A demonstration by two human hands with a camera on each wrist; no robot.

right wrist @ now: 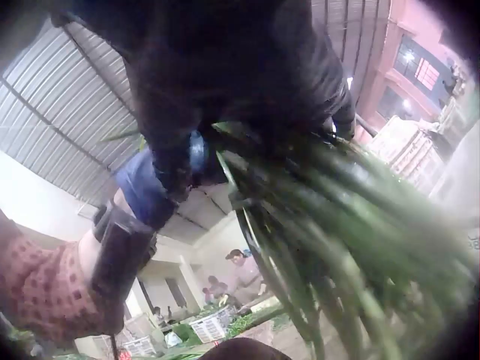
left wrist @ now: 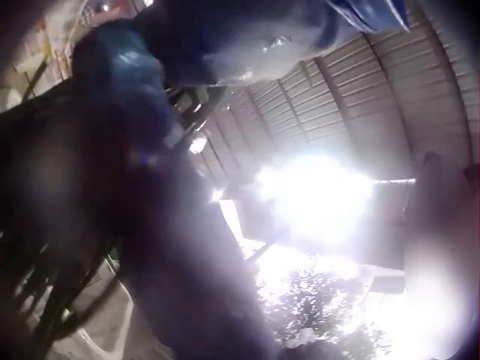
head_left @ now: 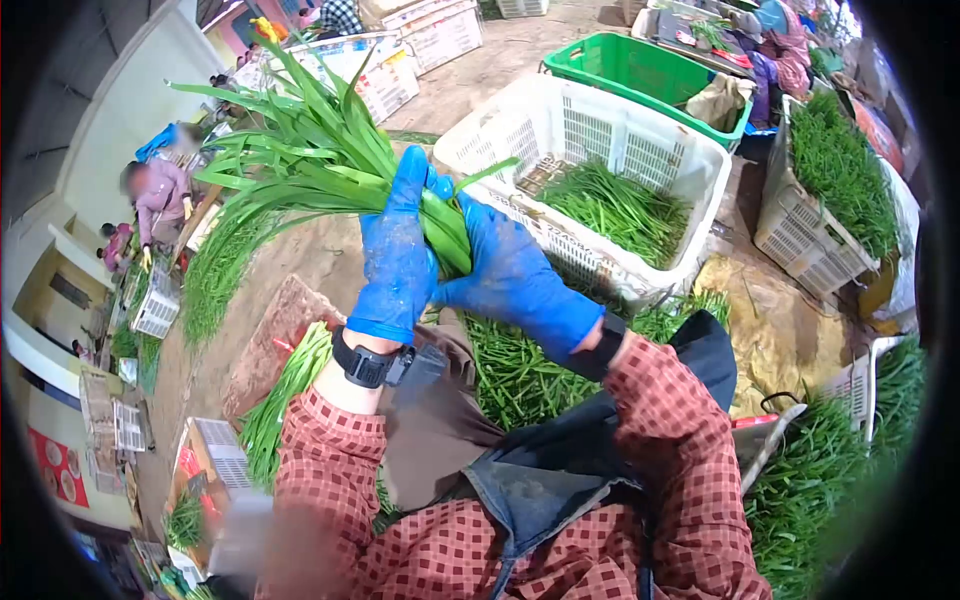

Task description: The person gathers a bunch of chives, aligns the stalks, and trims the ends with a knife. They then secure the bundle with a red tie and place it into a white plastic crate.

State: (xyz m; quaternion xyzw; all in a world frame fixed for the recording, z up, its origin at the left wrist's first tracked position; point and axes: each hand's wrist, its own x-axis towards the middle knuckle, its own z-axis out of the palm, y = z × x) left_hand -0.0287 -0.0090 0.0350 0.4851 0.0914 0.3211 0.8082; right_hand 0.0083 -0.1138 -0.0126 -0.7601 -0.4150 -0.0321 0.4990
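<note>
Both blue-gloved hands hold a bunch of long, flat green leaves [head_left: 330,165] up in front of the body in the head view. My left hand [head_left: 392,260] grips it from the near left, thumb and fingers around the gathered end. From the right, my right hand [head_left: 525,285] holds the same end, its fingers partly hidden behind the leaves. The loose tips fan out to the upper left. In the right wrist view the bunch [right wrist: 337,225] hangs blurred below a dark glove. Glare and shadow hide most of the left wrist view, where a glove [left wrist: 247,45] crosses the top.
A white crate [head_left: 660,135] holding cut greens stands just beyond the right hand, with a green tub [head_left: 620,60] behind it. Another crate of greens [head_left: 840,180] is at right. More greens [head_left: 520,370] lie by the lap and a pale-stemmed bunch [head_left: 285,400] at left. Other people work far left.
</note>
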